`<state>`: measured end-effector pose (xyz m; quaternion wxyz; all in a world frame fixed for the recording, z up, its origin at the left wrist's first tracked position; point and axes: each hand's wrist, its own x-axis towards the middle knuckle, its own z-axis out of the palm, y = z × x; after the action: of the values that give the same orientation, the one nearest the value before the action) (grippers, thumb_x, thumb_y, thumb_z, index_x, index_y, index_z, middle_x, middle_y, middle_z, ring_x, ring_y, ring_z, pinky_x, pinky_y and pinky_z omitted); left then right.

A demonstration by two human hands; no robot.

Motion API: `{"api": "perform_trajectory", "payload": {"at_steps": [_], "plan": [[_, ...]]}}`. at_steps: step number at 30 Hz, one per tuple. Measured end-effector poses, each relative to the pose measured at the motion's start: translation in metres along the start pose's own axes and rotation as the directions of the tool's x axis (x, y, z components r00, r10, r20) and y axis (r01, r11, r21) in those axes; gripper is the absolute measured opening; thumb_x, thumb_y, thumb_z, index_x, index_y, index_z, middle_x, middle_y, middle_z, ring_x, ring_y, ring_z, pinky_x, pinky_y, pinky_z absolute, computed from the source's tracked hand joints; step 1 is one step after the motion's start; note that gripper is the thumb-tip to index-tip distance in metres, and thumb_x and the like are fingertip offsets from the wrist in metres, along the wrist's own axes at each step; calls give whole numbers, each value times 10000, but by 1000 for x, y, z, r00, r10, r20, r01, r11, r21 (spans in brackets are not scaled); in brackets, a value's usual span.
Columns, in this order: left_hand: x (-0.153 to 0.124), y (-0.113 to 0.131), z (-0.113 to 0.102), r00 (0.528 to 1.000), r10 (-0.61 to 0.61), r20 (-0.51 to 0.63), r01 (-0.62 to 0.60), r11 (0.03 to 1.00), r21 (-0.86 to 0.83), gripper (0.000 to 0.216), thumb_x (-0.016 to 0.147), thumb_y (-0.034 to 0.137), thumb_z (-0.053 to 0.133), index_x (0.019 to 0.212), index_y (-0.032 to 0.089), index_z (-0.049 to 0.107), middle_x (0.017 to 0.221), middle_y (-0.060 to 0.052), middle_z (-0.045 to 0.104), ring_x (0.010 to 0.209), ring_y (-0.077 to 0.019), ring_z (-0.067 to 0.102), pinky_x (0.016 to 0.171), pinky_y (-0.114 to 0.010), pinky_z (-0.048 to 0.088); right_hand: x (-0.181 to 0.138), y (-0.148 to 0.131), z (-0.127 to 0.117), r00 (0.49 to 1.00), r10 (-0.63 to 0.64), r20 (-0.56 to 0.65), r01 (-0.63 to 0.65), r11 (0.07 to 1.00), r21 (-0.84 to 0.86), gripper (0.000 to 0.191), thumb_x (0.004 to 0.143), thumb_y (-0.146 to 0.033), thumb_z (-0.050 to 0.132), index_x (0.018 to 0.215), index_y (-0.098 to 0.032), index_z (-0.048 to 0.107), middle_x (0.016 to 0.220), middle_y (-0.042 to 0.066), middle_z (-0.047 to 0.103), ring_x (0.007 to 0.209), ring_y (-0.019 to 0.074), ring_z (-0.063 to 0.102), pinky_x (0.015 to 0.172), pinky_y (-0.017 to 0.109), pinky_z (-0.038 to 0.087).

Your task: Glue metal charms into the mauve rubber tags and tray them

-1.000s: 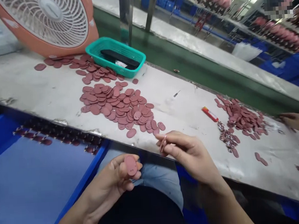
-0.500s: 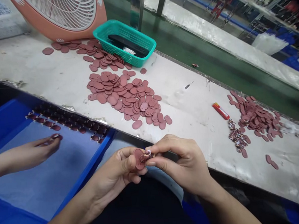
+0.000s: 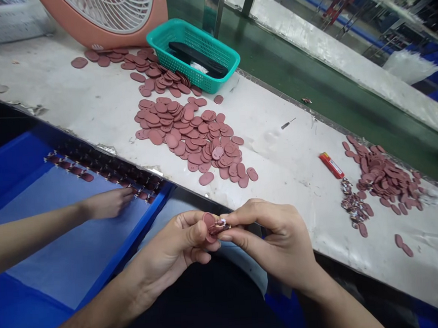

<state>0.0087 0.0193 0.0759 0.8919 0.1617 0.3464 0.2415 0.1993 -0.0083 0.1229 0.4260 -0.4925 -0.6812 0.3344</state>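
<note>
Above my lap, my left hand (image 3: 168, 246) pinches a reddish-brown oval disc (image 3: 208, 223) between thumb and fingers. My right hand (image 3: 277, 237) grips a small dark red piece (image 3: 221, 225) with whitish and metallic-looking bits, pressed against the disc. My fingertips partly cover both, so how they join cannot be made out. Beyond my hands, a large pile of similar oval discs (image 3: 193, 133) lies on the worktable (image 3: 271, 165); some have small holes. To the right are a second disc pile (image 3: 388, 176) and a cluster of small pieces with shiny bits (image 3: 354, 206).
At left, another person's hand (image 3: 110, 203) reaches into a blue tray (image 3: 113, 262) holding rows of small red pieces (image 3: 80, 173). A green basket (image 3: 214, 85), an orange fan (image 3: 122, 34), a red-and-yellow box (image 3: 331, 165) and a small pointed tool (image 3: 287, 124) rest on the table.
The other person's hand has moved right and farther into the tray, to its rows of pieces. My view has shifted slightly. My hands keep nearly the same hold.
</note>
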Motion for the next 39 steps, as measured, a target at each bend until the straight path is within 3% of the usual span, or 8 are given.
{"api": "perform_trajectory", "payload": {"at_steps": [9,20,32,39], "plan": [[-1,2,3,1000,-15,-7,15,999,28,483,518,547,976,659,146,746,615,1,567,567,-87,520,474,-114,476,3,-2,-4,995,-83,64,83,997,0,131,876,-143,776,977,-209,727,818,4,787,663,132,703,636,270,571],[-3,-2,4,999,16,52,-17,1000,18,407,600,518,949,712,164,783,658,8,582,585,-81,476,512,-121,437,1,-5,-4,985,-160,72,161,987,-16,166,904,-103,721,1035,-203,706,835,23,791,716,147,740,692,278,616],[-3,-1,2,1000,-17,-12,17,1000,18,425,521,491,991,711,171,785,620,15,595,560,-78,523,505,-118,478,0,-6,-4,982,-162,102,166,986,-35,169,905,-124,727,1043,-218,700,855,19,790,722,141,735,709,272,611],[-5,3,0,1000,-13,23,13,1000,5,409,557,479,982,713,166,771,643,11,621,552,-80,548,491,-127,499,1,-9,-8,980,-165,109,172,983,-58,389,857,-244,805,1221,-185,682,980,68,748,854,155,704,772,263,605]]}}
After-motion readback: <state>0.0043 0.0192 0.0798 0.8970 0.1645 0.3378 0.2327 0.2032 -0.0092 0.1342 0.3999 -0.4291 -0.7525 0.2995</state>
